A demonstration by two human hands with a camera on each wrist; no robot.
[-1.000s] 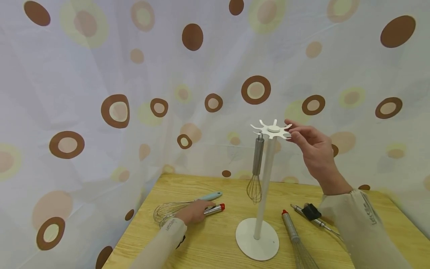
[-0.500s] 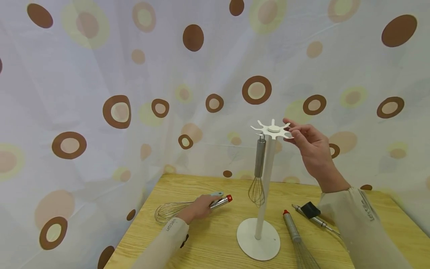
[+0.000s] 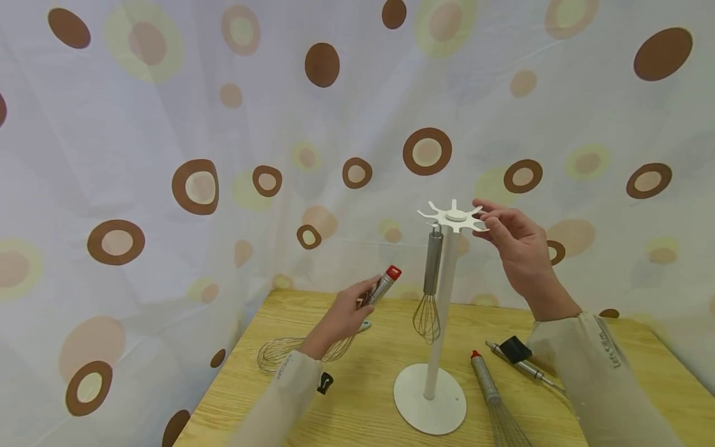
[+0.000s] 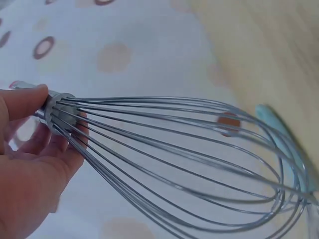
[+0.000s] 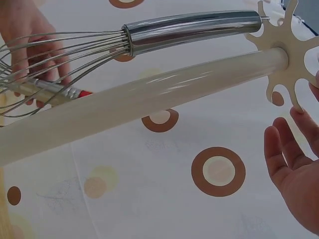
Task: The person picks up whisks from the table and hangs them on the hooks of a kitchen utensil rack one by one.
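Observation:
My left hand (image 3: 342,313) grips a wire whisk by its metal handle (image 3: 384,284), the red end pointing up and right. The whisk is raised over the table, and its wire loops (image 4: 59,118) fan out from the collar in the left wrist view. My right hand (image 3: 519,248) pinches the edge of the hooked disc (image 3: 455,216) atop a white stand, thumb in front and fingers behind. A small steel-handled whisk (image 3: 432,264) hangs from one of its hooks. In the right wrist view, fingertips (image 5: 298,113) meet a prong of the disc.
A whisk with a light blue handle (image 4: 273,122) lies on the table at the left. Right of the stand's round base (image 3: 413,403) lie a red-tipped whisk (image 3: 486,379) and a thin metal-handled utensil (image 3: 530,369). A dotted curtain (image 3: 357,93) hangs behind.
My left hand has picked the red-ended whisk up off the table, moving up and right. The hooked disc turned slightly early on; my right hand stays at it.

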